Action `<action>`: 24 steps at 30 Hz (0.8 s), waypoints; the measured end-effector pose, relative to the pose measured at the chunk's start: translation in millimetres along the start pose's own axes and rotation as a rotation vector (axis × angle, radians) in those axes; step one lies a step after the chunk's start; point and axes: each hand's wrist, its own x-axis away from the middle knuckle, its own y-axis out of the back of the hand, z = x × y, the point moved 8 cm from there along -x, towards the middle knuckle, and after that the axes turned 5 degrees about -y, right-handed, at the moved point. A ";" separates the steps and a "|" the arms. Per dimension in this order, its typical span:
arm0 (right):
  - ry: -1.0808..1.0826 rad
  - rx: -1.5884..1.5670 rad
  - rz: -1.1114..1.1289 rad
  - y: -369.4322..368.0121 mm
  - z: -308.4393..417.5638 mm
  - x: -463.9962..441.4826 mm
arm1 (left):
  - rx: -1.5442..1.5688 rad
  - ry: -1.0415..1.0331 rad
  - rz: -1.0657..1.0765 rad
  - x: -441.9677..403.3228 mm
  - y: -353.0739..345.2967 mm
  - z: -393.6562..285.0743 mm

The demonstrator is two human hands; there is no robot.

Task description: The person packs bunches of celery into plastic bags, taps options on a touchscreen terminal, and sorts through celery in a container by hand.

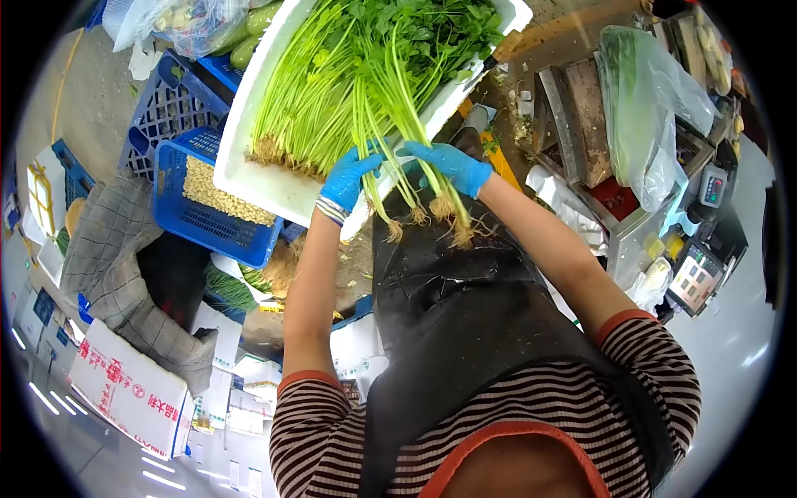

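My left hand (349, 178), in a blue glove, is closed around a few thin celery stalks (363, 124) near their root end. Beside it my right hand (456, 168), also blue-gloved, grips a thicker bunch of celery (404, 91) just above the roots. Pale, stringy roots (452, 214) hang below both hands, over my black apron (448, 290). Under the held stalks, a white foam box (242, 180) holds a large heap of leafy celery (311, 91), roots toward me and leaves at the far right. My fingertips are partly hidden by the stalks.
Left of the foam box stands a blue basket (170, 199) of pale beans or nuts (217, 195). At right, a bagged leafy vegetable (624, 108) lies near a scale display (712, 186). A grey quilted cloth (112, 241) and a printed white box (124, 386) are at lower left.
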 end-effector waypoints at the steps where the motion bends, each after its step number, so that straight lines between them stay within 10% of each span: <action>1: -0.001 0.019 0.021 -3.7 -1.7 -6.6 | 0.006 0.019 0.034 0.2 -6.3 -2.5; 11: -0.167 -0.226 0.197 25.3 -17.3 -5.2 | -0.406 -0.005 -0.253 3.7 69.1 -26.2; 17: 0.034 0.081 0.162 9.7 16.8 22.0 | -1.656 -0.121 -0.762 29.2 75.1 -62.3; 21: 0.082 -0.046 0.180 -12.5 56.9 107.8 | -1.163 -0.537 -0.577 19.3 52.1 -46.6; 24: 0.016 -0.139 0.229 16.0 40.8 103.9 | -0.699 -0.243 -0.445 -3.7 31.9 -18.6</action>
